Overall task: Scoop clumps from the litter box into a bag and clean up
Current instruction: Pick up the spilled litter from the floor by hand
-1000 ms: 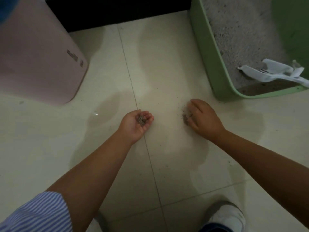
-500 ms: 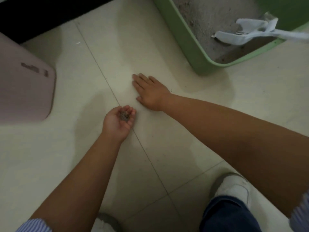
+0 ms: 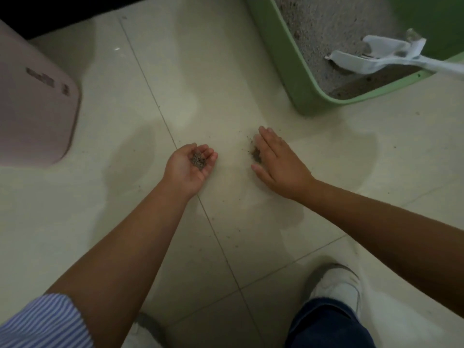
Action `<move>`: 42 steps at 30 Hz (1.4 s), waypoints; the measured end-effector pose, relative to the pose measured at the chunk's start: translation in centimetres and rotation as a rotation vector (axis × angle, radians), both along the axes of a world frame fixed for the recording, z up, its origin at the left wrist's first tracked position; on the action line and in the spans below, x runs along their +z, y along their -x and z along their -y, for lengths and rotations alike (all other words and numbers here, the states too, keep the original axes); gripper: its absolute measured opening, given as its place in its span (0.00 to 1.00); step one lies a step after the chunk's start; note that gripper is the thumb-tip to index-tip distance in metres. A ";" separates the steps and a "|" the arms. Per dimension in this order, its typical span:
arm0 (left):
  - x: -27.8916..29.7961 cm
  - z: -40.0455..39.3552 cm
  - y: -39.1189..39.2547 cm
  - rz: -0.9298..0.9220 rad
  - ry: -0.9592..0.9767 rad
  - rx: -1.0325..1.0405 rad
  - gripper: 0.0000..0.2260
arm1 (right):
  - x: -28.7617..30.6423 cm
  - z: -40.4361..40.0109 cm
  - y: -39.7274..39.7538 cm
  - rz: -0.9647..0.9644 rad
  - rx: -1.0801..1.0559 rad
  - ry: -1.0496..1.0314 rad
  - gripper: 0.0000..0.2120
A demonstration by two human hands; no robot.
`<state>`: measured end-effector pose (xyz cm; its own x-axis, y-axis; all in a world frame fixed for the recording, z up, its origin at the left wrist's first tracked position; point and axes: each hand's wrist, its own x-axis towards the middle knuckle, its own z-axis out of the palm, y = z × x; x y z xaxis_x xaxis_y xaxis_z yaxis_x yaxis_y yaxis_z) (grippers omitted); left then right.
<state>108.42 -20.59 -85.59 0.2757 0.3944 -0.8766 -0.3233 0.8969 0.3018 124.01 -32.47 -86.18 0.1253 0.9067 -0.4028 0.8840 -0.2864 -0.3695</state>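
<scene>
My left hand [image 3: 189, 167] lies palm up on the tiled floor, cupped around a small heap of grey litter grains [image 3: 198, 159]. My right hand [image 3: 278, 162] rests flat, fingers apart, its edge against a little pile of spilled litter [image 3: 256, 154] on the tile. The green litter box [image 3: 281, 71] stands at the upper right, filled with grey litter. A white scoop [image 3: 356, 62] lies inside it, its handle sticking out over the rim to the right.
A pink bin [image 3: 32, 104] stands at the left. Stray grains dot the cream tiles around my hands. My white shoe [image 3: 336, 285] and jeans leg are at the bottom right; a dark strip runs along the top left.
My right hand has swept back to the right, from beside the tile seam to a small litter pile nearer the box. The left hand stays cupped with its grains. The camera shifted.
</scene>
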 end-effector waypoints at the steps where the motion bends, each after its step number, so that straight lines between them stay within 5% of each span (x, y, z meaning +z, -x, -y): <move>1: 0.0 0.1 -0.1 -0.001 0.002 -0.004 0.15 | -0.1 -0.5 -0.4 0.014 0.002 0.001 0.38; 15: -0.3 0.6 -0.1 0.009 0.006 -0.021 0.14 | 0.2 0.6 -0.2 -0.007 0.229 0.018 0.31; 21: -0.3 0.8 0.2 0.032 0.005 -0.043 0.15 | 0.5 -0.6 -1.8 0.072 -0.160 -0.053 0.26; 29: -0.5 0.8 0.4 0.032 0.007 -0.052 0.15 | -0.2 -2.4 -0.2 0.007 -0.119 -0.052 0.18; 38: -0.7 0.9 0.5 0.045 -0.002 -0.061 0.15 | -0.4 -3.0 -0.7 0.039 0.179 -0.047 0.07; 42: -0.6 0.9 0.5 0.048 0.010 -0.055 0.15 | 0.3 -3.7 -0.8 0.147 0.317 0.073 0.13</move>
<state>107.89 -21.49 -86.22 0.3386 0.3688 -0.8657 -0.2874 0.9166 0.2780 124.84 -28.77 -85.92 -0.0959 0.8794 -0.4664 0.9754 -0.0103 -0.2201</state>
